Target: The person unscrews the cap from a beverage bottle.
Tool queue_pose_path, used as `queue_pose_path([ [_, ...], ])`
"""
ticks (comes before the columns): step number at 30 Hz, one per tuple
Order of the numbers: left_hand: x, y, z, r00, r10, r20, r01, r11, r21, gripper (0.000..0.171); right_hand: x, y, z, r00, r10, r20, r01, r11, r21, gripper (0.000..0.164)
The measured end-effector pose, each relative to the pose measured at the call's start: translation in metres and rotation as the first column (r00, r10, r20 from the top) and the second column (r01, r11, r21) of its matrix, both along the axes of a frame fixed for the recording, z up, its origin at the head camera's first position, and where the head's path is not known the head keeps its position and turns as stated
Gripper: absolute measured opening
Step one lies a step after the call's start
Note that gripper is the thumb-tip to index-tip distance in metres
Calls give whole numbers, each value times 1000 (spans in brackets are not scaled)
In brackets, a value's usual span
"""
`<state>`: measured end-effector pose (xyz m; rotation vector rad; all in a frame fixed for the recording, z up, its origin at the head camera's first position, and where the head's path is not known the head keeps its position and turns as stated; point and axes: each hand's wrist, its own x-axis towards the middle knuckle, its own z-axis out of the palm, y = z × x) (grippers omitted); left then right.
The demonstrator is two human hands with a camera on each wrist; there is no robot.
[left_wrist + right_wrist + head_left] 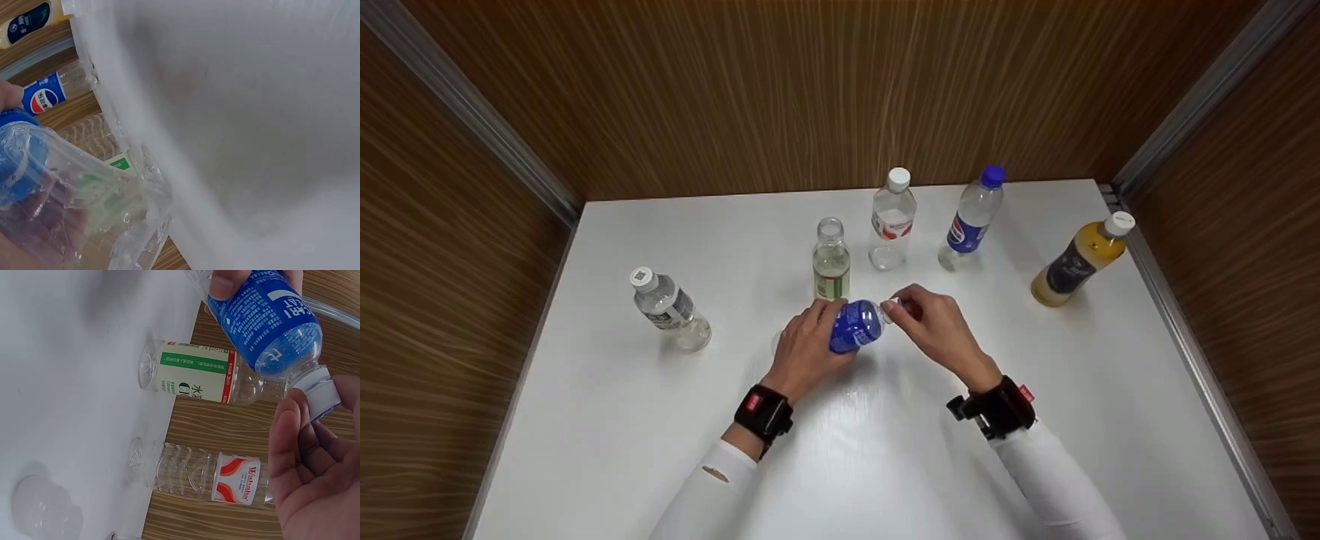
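"Blue-labelled bottle, right in the middle of the head view, tilted over the white table with its neck towards the right."

"Who has hold of it?"

"The person's left hand is wrapped round the body, and the right hand pinches the white cap at the neck between thumb and fingers."

"And around it?"

"Just above it in the frame stands a green-labelled bottle. Up and to the right of that, a red-and-white-labelled bottle, then a Pepsi bottle with a blue top."

"I see a yellow bottle too, at the right, with a dark label."

"Yes, and well apart at the left, a clear bottle. Wood-grain panels rise across the top and both sides, and each wrist wears a black strap."
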<state>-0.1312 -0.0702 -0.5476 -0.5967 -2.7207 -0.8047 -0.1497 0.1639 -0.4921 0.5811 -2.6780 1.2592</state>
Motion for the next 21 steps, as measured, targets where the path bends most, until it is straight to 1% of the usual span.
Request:
queue_pose_path([
  [4,0,-1,2,997,-47,53,45,998,42,80,1,3,0,999,49,-9,-49,999,2,24],
  [8,0,-1,5,990,-85,108,73,991,108,80,3,4,3,993,93,-67,-92,996,14,22],
  [11,-1,-1,6,978,-126,168,92,976,196,79,5,6,7,982,133,-136,-129,991,42,22],
  [14,-1,0,6,963,-159,217,97,958,270,77,5,7,12,967,178,-181,-168,983,73,23],
  [18,-1,2,7,956,-170,241,92,949,302,78,5,9,16,956,218,-196,-201,974,102,25],
  [21,0,4,8,954,-160,252,77,948,309,78,4,9,16,957,219,-191,-202,974,106,27],
])
